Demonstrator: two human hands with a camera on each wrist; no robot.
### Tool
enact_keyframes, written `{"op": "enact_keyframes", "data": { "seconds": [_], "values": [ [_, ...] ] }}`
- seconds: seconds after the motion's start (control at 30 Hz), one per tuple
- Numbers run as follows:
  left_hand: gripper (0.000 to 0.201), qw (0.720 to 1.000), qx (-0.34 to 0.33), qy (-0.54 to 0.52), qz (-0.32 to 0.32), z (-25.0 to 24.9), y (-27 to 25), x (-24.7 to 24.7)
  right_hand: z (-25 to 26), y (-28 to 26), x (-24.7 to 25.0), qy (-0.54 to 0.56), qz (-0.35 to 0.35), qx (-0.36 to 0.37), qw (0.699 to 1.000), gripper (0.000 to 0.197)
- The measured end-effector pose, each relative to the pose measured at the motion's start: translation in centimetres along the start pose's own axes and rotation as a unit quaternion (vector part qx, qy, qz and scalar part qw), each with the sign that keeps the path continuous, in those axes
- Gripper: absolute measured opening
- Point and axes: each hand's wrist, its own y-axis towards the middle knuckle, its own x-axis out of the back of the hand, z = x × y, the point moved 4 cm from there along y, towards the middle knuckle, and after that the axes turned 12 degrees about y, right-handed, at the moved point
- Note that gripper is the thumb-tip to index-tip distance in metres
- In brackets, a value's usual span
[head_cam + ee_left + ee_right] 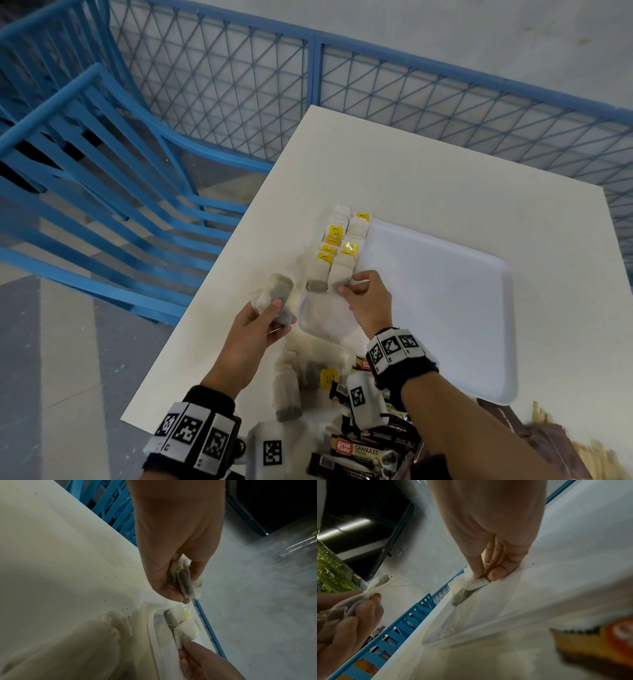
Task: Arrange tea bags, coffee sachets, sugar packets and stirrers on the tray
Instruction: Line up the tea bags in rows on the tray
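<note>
A white tray lies on the white table. Two rows of tea bags with yellow tags run along its left side. My right hand pinches the near end of the nearest tea bag in the right row, which lies on the tray; in the right wrist view thumb and fingers press that tea bag down. My left hand grips a bunch of tea bags just left of the tray, above the table. The bunch of tea bags shows edge-on in the left wrist view.
Loose tea bags and dark coffee sachets lie heaped at the table's near edge, under my right wrist. Blue chairs stand left of the table and a blue mesh fence runs behind it.
</note>
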Motion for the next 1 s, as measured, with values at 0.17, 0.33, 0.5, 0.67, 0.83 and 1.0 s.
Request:
{"op": "enact_keyframes", "data": {
  "seconds": [0.17, 0.33, 0.5, 0.67, 0.83, 1.0],
  "values": [
    [0.019, 1.000, -0.006, 0.017, 0.006, -0.1, -0.1, -0.2, 1.2, -1.1, 0.5, -0.012, -0.002, 0.029, 1.000, 0.031],
    [0.018, 0.998, -0.022, 0.037, 0.035, -0.3, -0.4, -1.0, 3.1, -4.0, -0.6, 0.029, 0.092, 0.056, 0.994, 0.004],
    [0.017, 0.991, -0.048, 0.104, 0.074, -0.3, -0.8, -1.5, 4.5, -6.2, -1.4, 0.071, 0.210, 0.073, 0.972, 0.021],
    [0.018, 0.984, -0.057, 0.130, 0.109, -0.5, -1.4, -2.2, 4.6, -6.3, -1.2, 0.058, 0.205, 0.090, 0.973, 0.014],
    [0.016, 0.987, -0.069, 0.123, 0.076, -0.8, -1.6, -1.7, 4.2, -6.3, -0.4, 0.095, 0.201, 0.061, 0.973, 0.009],
    [0.008, 0.997, -0.034, 0.070, 0.010, -0.2, -1.1, -0.7, 4.3, -6.5, 0.5, 0.165, 0.153, 0.048, 0.973, 0.006]
  ]
}}
